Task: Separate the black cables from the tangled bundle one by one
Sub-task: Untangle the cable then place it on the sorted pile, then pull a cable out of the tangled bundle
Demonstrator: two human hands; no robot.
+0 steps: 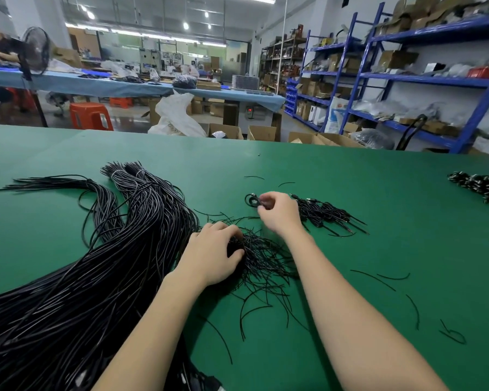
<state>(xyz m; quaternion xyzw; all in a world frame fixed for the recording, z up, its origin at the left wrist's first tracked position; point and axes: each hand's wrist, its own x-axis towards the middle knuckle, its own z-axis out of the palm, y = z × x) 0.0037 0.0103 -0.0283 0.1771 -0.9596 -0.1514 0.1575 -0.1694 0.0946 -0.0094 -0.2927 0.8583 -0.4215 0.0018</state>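
Looking down from your head camera, your left hand (212,253) curls its fingers into the tangle (261,258) of thin black cables lying on the green bench (350,170) right in front of you. Your right hand (278,211) sits just beyond, fingers pinched on one small coiled cable (251,199) held at the bench surface. Just right of that hand lies a pile (326,211) of sorted cables. A big bundle (96,263) of long black cables sweeps across the bench on your left, touching the tangle's edge. Loose strands (390,277) lie scattered on your right.
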